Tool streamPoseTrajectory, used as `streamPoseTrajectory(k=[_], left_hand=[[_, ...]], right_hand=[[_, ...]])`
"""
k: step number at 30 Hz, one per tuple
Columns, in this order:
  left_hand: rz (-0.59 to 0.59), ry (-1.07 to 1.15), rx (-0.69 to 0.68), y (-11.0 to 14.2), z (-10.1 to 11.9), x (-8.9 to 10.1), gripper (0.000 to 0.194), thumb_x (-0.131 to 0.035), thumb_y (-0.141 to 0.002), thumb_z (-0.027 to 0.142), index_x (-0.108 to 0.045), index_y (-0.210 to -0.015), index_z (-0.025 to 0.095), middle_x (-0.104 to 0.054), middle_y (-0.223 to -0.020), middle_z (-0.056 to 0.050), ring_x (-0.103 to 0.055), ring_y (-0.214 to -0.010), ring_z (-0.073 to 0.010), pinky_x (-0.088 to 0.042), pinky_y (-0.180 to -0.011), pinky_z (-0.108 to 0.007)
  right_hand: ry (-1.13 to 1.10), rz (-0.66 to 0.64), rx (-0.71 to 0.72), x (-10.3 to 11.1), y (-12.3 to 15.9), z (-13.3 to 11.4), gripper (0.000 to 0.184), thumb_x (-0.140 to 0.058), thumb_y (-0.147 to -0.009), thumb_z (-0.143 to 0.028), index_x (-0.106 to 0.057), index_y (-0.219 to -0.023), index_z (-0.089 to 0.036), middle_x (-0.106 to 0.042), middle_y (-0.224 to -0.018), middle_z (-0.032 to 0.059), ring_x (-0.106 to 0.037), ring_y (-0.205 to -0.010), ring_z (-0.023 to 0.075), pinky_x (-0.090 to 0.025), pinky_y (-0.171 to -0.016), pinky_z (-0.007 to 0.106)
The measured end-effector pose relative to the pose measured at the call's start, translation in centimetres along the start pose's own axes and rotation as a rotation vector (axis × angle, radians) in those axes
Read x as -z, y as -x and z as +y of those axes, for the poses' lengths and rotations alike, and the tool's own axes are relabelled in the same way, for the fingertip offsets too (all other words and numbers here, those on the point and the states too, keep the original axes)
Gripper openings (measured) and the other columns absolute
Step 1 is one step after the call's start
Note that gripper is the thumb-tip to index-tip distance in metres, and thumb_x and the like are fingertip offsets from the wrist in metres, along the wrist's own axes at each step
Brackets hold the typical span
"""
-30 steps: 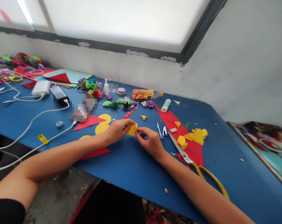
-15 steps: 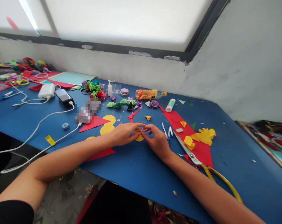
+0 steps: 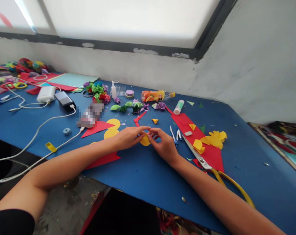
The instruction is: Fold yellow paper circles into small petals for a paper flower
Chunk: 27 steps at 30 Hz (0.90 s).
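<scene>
My left hand (image 3: 129,137) and my right hand (image 3: 164,143) meet fingertip to fingertip over the blue table. Both are closed in a pinch on a small yellow paper piece (image 3: 146,133), mostly covered by the fingers. Just below the fingertips a yellow paper circle (image 3: 145,141) shows, seemingly on the table. More yellow circles (image 3: 111,133) lie left of my hands, beside a red paper piece (image 3: 96,128). Beyond the fingers are a small folded yellow piece (image 3: 155,121) and a folded red strip (image 3: 139,119). Right of my right hand lie a compass (image 3: 173,134) and large yellow-handled scissors (image 3: 203,161).
Red paper (image 3: 213,158) holds yellow petal shapes (image 3: 216,138) and an eraser (image 3: 188,133). Behind are a glue stick (image 3: 179,107), an orange drink bottle (image 3: 155,96) and crumpled paper flowers (image 3: 99,91). White cables (image 3: 40,138), a power bank (image 3: 46,94) and a phone-like device (image 3: 65,99) occupy the left.
The view has shifted slightly, so things sit a little higher and further left. My hands stay together, with the fingers around the small yellow piece slightly rearranged.
</scene>
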State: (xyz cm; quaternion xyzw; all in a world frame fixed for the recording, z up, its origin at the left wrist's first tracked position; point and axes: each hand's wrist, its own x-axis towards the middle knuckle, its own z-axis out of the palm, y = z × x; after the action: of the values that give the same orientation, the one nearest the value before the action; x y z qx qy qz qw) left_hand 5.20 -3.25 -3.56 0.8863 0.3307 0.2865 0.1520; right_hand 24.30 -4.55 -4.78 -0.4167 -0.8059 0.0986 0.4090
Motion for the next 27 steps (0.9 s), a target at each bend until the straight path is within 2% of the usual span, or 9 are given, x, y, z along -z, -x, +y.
streamPoseTrajectory(k=[3, 7, 9, 14, 18, 22, 27], left_hand=[[-0.013, -0.081, 0.008, 0.0, -0.2, -0.4, 0.037, -0.049, -0.085, 0.019, -0.048, -0.123, 0.018, -0.070, -0.094, -0.006, -0.066, -0.087, -0.0166, -0.051, -0.074, -0.026], [-0.061, -0.116, 0.021, 0.0, -0.2, -0.5, 0.025, -0.047, -0.087, 0.023, -0.059, -0.109, 0.017, -0.070, -0.091, -0.008, -0.066, -0.083, -0.0174, -0.050, -0.070, -0.025], [-0.035, -0.037, 0.021, 0.0, 0.1, -0.3, 0.024, -0.044, -0.089, 0.022, -0.061, -0.106, 0.018, -0.070, -0.093, -0.007, -0.066, -0.083, -0.0161, -0.049, -0.071, -0.024], [0.197, 0.326, 0.166, -0.1, 0.7, 0.4, 0.020, -0.047, -0.088, 0.027, -0.064, -0.091, 0.016, -0.069, -0.083, -0.004, -0.063, -0.074, -0.0118, -0.049, -0.067, -0.021], [0.306, 0.475, 0.145, -0.3, 0.4, 0.2, 0.021, -0.052, -0.086, 0.030, -0.066, -0.085, 0.015, -0.065, -0.089, -0.007, -0.060, -0.078, -0.0122, -0.048, -0.066, -0.023], [0.324, 0.574, 0.196, -0.4, 0.5, -0.4, 0.020, -0.057, -0.083, 0.032, -0.068, -0.082, 0.015, -0.063, -0.083, -0.005, -0.058, -0.072, -0.0111, -0.047, -0.061, -0.022], [0.303, 0.633, 0.286, -0.3, 0.9, -0.6, 0.024, -0.058, -0.081, 0.037, -0.068, -0.082, 0.015, -0.066, -0.085, -0.006, -0.061, -0.076, -0.0130, -0.051, -0.065, -0.025]], right_hand=[[0.045, 0.000, 0.023, -0.1, 0.1, -0.1, 0.015, -0.052, -0.085, -0.025, -0.058, -0.098, -0.020, -0.067, -0.082, 0.0040, -0.063, -0.070, 0.0159, -0.051, -0.065, 0.028], [0.042, -0.012, 0.092, 0.0, 0.4, -0.9, 0.011, -0.053, -0.085, -0.026, -0.061, -0.092, -0.022, -0.068, -0.080, 0.0037, -0.062, -0.070, 0.0160, -0.050, -0.067, 0.028], [-0.052, 0.014, 0.058, 0.1, 0.4, -1.5, 0.011, -0.052, -0.086, -0.027, -0.060, -0.091, -0.021, -0.068, -0.081, 0.0035, -0.063, -0.070, 0.0153, -0.051, -0.068, 0.028], [-0.322, 0.070, -0.114, 0.6, 0.2, -2.0, 0.019, -0.045, -0.090, -0.032, -0.058, -0.096, -0.020, -0.068, -0.095, 0.0053, -0.065, -0.080, 0.0151, -0.051, -0.068, 0.027], [-0.413, -0.006, -0.224, 0.6, -0.1, -1.3, 0.025, -0.053, -0.086, -0.041, -0.060, -0.098, -0.020, -0.068, -0.099, 0.0066, -0.065, -0.080, 0.0158, -0.052, -0.066, 0.027], [-0.452, -0.109, -0.230, 0.4, -0.3, -0.8, 0.032, -0.058, -0.081, -0.047, -0.064, -0.098, -0.020, -0.070, -0.089, 0.0049, -0.066, -0.075, 0.0164, -0.053, -0.069, 0.029], [-0.399, -0.163, -0.183, 0.4, -0.3, -0.9, 0.032, -0.056, -0.083, -0.046, -0.067, -0.096, -0.020, -0.072, -0.090, 0.0043, -0.067, -0.078, 0.0178, -0.053, -0.075, 0.030]])
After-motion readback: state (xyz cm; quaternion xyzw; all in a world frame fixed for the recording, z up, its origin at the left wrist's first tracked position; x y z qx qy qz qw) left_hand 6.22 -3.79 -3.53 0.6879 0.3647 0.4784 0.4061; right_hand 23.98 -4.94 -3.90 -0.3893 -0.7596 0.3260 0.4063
